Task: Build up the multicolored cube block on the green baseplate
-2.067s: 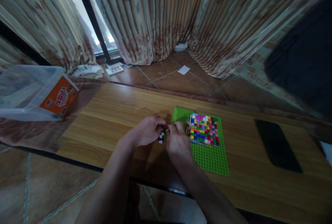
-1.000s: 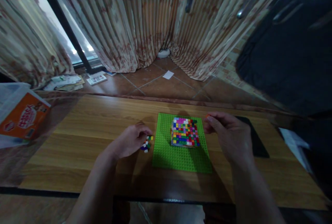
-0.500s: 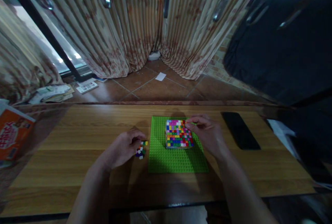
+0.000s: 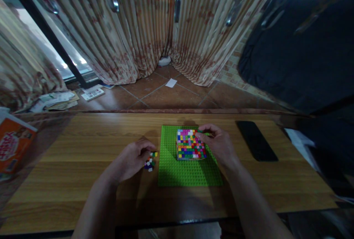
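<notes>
A block built of small multicoloured toy bricks (image 4: 189, 146) stands on a green studded baseplate (image 4: 177, 176). My right hand (image 4: 219, 143) reaches over its far right corner, thumb and forefinger bent together against the top. Whatever sits between those fingertips is hidden. Left of the baseplate, a small heap of loose toy bricks (image 4: 150, 163) in white, yellow, purple and green lies on the wooden table (image 4: 91, 150). Close beside this heap rests my left hand (image 4: 134, 159), its fingers curled in and the thumb near the forefinger. I cannot make out what, if anything, it pinches.
A black phone (image 4: 256, 140) lies on the table to the right of the baseplate. An orange printed packet (image 4: 15, 141) is at the far left. Beyond the table are papers (image 4: 55, 100) on the tiled floor and striped curtains (image 4: 143, 28).
My right hand's thumb has come slightly inward and down onto the block's far right corner. A green bit seen at its fingertips is now out of sight. My left hand stays put.
</notes>
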`<action>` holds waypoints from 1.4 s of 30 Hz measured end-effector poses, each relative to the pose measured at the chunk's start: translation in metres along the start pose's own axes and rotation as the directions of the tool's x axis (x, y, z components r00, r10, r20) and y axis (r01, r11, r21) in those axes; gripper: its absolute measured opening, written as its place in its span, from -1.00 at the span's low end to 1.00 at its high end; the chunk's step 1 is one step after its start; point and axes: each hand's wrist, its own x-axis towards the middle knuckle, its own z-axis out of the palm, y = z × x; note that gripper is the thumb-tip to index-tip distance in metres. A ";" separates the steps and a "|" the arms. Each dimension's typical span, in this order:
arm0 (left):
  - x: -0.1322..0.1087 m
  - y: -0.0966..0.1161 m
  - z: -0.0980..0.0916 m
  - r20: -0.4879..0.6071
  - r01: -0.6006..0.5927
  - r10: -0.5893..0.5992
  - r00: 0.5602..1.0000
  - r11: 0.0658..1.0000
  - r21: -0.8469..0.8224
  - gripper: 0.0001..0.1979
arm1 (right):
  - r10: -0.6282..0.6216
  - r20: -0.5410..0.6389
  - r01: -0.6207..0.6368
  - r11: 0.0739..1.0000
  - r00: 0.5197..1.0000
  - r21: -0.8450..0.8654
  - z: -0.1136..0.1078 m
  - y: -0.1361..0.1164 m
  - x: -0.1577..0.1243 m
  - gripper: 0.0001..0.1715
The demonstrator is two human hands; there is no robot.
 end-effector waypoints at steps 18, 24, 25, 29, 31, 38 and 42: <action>-0.001 0.001 -0.001 -0.004 -0.018 0.018 1.000 1.000 0.026 -0.75 | 0.115 0.090 -0.131 0.971 0.989 0.201 0.004 -0.005 0.000 -0.56; -0.001 0.000 -0.001 -0.001 -0.012 0.012 1.000 1.000 0.021 -0.75 | 0.119 0.116 -0.141 0.967 0.986 0.210 0.004 -0.004 0.002 -0.57; -0.001 0.000 -0.001 0.000 -0.010 0.010 1.000 1.000 0.022 -0.75 | 0.111 0.118 -0.134 0.969 0.987 0.206 0.004 -0.003 0.002 -0.58; -0.001 -0.001 -0.001 0.000 -0.019 0.019 1.000 1.000 0.020 -0.75 | 0.056 0.118 -0.074 0.984 0.991 0.161 0.002 0.000 0.001 -0.60; -0.001 -0.001 -0.001 -0.003 -0.026 0.026 1.000 1.000 0.011 -0.76 | 0.051 0.127 -0.069 0.987 0.991 0.144 0.000 0.001 -0.002 -0.58; -0.004 0.004 -0.004 0.048 0.000 0.001 0.999 1.000 -0.015 -0.76 | -0.010 0.030 0.005 0.986 1.000 0.166 -0.004 0.004 -0.010 -0.60; -0.008 0.004 -0.008 0.089 -0.027 0.030 0.996 0.999 -0.041 -0.76 | -0.016 -0.008 0.017 0.993 1.000 0.118 -0.005 0.008 -0.011 -0.64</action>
